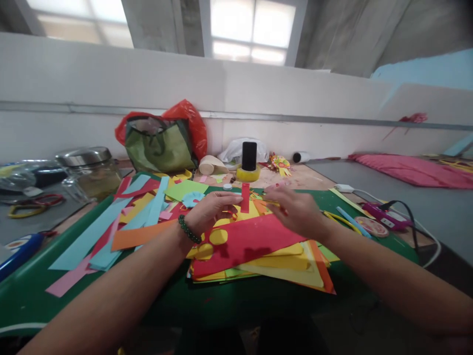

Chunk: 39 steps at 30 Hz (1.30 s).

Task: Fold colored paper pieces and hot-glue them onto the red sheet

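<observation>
Between the fingertips of my left hand [214, 212], which wears a dark beaded bracelet [188, 230], a small red paper strip [245, 198] is held upright. My right hand [295, 207] is to the right of the strip, fingers closed and blurred, around a thin yellowish item too small to name. Below both hands, a large red paper sheet [247, 244] lies over a stack of yellow, green and orange paper [310, 268]. Yellow paper circles [218, 237] rest at the left side of the red sheet. A light blue paper rosette [192, 199] sits beyond my left hand.
Coloured paper strips [79, 241] spread over the green mat [22, 296] at left. Behind stand a glass jar [88, 172], a green bag [158, 145] and a phone [249, 156] on yellow tape [247, 174]. Yellow-handled scissors [342, 220] and a purple device [388, 217] lie right.
</observation>
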Tool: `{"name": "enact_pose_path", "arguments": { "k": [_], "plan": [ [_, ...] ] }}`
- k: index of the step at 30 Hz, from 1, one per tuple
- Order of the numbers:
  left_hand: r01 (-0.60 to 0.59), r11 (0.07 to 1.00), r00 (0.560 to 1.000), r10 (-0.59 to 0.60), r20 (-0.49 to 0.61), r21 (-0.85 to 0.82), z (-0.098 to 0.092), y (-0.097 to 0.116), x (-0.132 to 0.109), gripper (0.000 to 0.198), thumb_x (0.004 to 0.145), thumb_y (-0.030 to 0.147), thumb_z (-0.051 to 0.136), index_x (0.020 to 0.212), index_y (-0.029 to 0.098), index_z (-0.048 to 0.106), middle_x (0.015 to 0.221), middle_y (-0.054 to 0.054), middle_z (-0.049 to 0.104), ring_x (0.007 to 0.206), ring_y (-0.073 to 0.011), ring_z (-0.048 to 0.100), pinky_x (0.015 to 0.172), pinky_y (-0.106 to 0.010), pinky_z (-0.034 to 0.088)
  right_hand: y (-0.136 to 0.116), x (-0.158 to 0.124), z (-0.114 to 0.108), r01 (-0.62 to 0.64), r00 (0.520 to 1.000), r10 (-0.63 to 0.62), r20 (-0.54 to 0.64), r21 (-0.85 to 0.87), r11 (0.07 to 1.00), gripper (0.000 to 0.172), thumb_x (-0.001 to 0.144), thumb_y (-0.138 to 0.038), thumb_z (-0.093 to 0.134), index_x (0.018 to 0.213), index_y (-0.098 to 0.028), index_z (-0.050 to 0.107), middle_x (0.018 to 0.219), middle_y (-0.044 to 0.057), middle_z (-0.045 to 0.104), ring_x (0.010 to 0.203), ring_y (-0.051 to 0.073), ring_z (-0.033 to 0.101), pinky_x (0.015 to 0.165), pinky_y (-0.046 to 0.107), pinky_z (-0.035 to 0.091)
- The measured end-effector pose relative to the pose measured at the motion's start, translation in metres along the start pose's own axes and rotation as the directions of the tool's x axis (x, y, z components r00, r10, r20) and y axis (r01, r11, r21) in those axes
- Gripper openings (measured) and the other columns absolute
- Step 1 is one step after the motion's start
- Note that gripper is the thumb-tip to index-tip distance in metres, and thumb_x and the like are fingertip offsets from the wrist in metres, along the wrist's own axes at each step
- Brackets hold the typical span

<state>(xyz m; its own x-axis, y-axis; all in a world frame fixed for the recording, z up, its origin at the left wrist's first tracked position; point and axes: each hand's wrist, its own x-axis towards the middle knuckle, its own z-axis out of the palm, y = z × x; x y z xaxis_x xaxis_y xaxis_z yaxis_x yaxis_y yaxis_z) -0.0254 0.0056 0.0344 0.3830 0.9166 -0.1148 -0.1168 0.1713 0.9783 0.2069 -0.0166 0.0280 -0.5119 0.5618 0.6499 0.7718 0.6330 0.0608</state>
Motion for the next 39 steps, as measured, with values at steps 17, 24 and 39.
{"name": "enact_pose_path", "arguments": {
  "k": [17, 24, 39],
  "plan": [
    [-0.155, 0.972, 0.985, 0.167, -0.053, 0.174, 0.001, -0.012, 0.004, 0.025, 0.058, 0.032, 0.082, 0.071, 0.014, 0.072, 0.067, -0.001, 0.065, 0.06, -0.0102, 0.056, 0.058, -0.023, 0.045, -0.027, 0.015, 0.044, -0.241, 0.936, 0.35, 0.033, 0.786, 0.57, 0.029, 0.085, -0.046, 0.061, 0.075, -0.019, 0.061, 0.064, -0.001, 0.056, 0.055, 0.011, 0.049, 0.051, 0.024, 0.042],
    [-0.199, 0.936, 0.975, 0.22, -0.042, 0.289, 0.004, -0.015, 0.003, 0.012, 0.067, 0.026, 0.073, 0.067, 0.013, 0.073, 0.058, 0.0, 0.062, 0.056, -0.0098, 0.052, 0.057, -0.023, 0.043, -0.025, 0.021, 0.04, -0.399, 0.856, 0.444, 0.265, 0.884, 0.243, 0.038, 0.069, -0.052, 0.073, 0.069, -0.017, 0.059, 0.059, -0.004, 0.052, 0.05, 0.007, 0.042, 0.047, 0.023, 0.037],
    [-0.252, 0.893, 0.961, 0.275, -0.009, 0.373, 0.008, -0.014, 0.0, 0.018, 0.062, 0.029, 0.067, 0.067, 0.013, 0.073, 0.056, 0.0, 0.061, 0.055, -0.0101, 0.05, 0.054, -0.022, 0.041, -0.021, 0.02, 0.049, -0.442, 0.83, 0.445, 0.337, 0.884, 0.155, 0.038, 0.062, -0.049, 0.079, 0.066, -0.019, 0.056, 0.056, -0.006, 0.051, 0.048, 0.007, 0.042, 0.045, 0.023, 0.035]
  ]
}}
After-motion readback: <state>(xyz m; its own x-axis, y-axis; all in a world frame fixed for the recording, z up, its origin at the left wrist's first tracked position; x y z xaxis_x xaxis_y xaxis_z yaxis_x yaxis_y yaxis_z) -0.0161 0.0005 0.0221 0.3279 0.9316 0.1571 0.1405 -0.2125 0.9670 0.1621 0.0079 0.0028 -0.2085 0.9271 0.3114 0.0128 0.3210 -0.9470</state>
